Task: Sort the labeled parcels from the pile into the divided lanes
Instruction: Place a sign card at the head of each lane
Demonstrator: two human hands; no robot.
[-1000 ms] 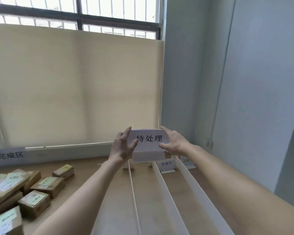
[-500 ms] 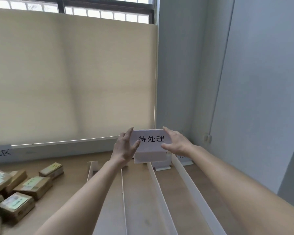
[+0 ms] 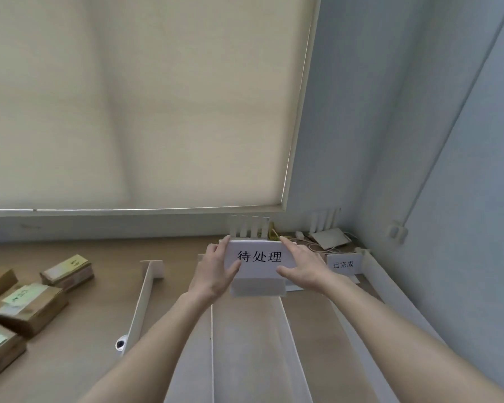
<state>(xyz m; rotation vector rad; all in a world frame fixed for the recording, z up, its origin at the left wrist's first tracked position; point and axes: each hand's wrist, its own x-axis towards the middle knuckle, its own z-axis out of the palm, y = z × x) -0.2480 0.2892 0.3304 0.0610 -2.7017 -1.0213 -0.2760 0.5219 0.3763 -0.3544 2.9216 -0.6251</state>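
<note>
At the far end of the lanes, the head view shows both arms stretched forward, left hand and right hand pinching opposite short edges of the folded sign card, its long axis crosswise. Labeled parcels lie well left on the surface, nearer the left hand.

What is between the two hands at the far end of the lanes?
In the head view, a white sign printed 待处理 stands between them. The left hand grips its left edge and the right hand holds its right edge.
</note>
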